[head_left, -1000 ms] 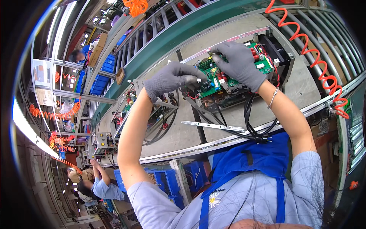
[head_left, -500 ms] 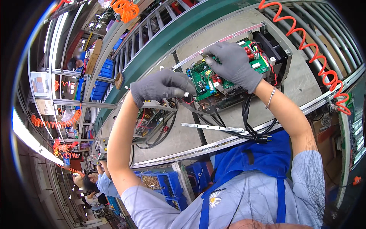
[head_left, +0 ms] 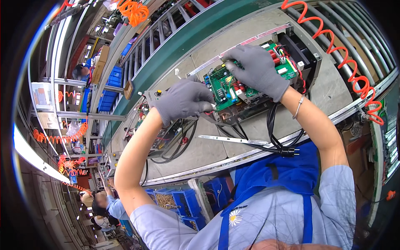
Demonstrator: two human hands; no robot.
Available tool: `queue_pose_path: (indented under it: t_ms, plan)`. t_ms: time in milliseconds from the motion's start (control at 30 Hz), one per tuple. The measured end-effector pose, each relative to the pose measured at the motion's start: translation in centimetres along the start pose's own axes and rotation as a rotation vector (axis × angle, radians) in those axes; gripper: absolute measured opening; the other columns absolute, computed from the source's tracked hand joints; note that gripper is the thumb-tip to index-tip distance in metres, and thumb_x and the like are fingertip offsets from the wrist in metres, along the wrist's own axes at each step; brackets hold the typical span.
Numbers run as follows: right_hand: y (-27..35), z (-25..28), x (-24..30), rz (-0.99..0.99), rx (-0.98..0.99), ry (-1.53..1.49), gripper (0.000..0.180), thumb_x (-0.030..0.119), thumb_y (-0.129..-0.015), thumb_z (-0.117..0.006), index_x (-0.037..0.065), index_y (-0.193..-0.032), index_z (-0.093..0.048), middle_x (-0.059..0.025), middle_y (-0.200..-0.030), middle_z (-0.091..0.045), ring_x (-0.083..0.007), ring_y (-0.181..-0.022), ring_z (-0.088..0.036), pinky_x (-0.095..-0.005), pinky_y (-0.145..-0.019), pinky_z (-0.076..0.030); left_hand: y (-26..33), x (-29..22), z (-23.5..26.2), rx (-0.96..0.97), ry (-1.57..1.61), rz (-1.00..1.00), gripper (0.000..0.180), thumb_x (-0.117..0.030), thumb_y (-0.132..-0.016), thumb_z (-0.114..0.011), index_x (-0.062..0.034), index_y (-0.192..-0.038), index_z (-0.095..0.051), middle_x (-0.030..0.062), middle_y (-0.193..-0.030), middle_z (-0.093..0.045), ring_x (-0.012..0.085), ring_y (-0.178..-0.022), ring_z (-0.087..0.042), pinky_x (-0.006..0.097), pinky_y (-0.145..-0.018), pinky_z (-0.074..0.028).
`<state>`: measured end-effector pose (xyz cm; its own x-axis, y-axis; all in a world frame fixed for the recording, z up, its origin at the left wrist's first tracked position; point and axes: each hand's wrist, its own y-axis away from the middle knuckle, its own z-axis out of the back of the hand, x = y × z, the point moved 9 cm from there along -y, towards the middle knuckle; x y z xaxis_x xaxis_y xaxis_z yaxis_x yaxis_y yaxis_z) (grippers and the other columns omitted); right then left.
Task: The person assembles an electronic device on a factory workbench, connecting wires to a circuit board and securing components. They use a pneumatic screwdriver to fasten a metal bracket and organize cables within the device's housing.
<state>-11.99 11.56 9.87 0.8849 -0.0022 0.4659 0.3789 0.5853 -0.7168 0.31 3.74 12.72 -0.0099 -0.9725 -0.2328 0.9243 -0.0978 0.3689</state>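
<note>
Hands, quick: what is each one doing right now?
Left hand: closed at the green circuit board's left edge; what it pinches cannot be told.
Right hand: spread, resting on the board.

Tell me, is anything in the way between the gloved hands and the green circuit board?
Nothing visible. The right hand already lies on the green circuit board, and the left hand touches its near edge.
</note>
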Motion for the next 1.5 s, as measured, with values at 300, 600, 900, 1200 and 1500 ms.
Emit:
queue_pose_path:
  t_ms: [300,600,900,1200,1500]
  plan:
    - [0.0,0.4,0.2,-0.005,0.025,0.033,0.018,0.025,-0.088,-0.064,0.013,-0.101,-0.066,-0.0061,-0.09,-0.067,-0.0275,-0.085,-0.065,-0.0403,-0.075,-0.051,-0.5,0.0,-0.5,-0.109,-0.26,0.173,0.022,-0.021,-0.072,-0.073,-0.0153,-0.093,-0.076,0.0074,-0.083,-0.067,0.0312,-0.09,-0.059,0.044,-0.08,-0.048]
    - [-0.1,0.1,0.0,-0.04,0.058,0.036,0.021,0.033,-0.088,-0.062,0.016,-0.098,-0.068,-0.0048,-0.09,-0.067,-0.0248,-0.092,-0.066,-0.0418,-0.08,-0.051,-1.0,-2.2,0.2,-0.142,-0.579,0.135,0.017,-0.022,-0.07,-0.07,-0.0133,-0.084,-0.075,0.0108,-0.094,-0.059,0.0322,-0.097,-0.055,0.046,-0.081,-0.048]
    - [-0.1,-0.1,-0.1,-0.05,0.069,0.06,0.021,0.033,-0.088,-0.061,0.016,-0.098,-0.068,-0.0047,-0.092,-0.068,-0.0241,-0.093,-0.066,-0.0417,-0.081,-0.051,-2.0,-1.2,-0.9,-0.066,-0.562,0.116,0.016,-0.018,-0.07,-0.067,-0.0041,-0.076,-0.07,0.0125,-0.095,-0.059,0.0323,-0.098,-0.056,0.044,-0.081,-0.049]
    - [-0.1,0.1,-0.6,-0.073,0.029,0.104,0.021,0.033,-0.087,-0.062,0.016,-0.097,-0.068,-0.004,-0.089,-0.068,-0.0237,-0.091,-0.066,-0.0415,-0.081,-0.051,-1.2,-0.1,-0.8,-0.12,-0.293,0.177,0.018,-0.017,-0.071,-0.069,-0.0036,-0.082,-0.073,0.0124,-0.097,-0.061,0.0328,-0.098,-0.056,0.044,-0.083,-0.048]
    - [-0.3,0.3,-0.5,-0.111,0.097,0.095,0.024,0.033,-0.088,-0.06,0.015,-0.1,-0.069,-0.0046,-0.093,-0.069,-0.0226,-0.095,-0.066,-0.0416,-0.083,-0.051,-2.0,-0.3,-0.1,0.009,-0.333,0.128,0.019,-0.018,-0.071,-0.071,-0.0055,-0.084,-0.075,0.0122,-0.096,-0.062,0.0325,-0.098,-0.056,0.043,-0.084,-0.048]
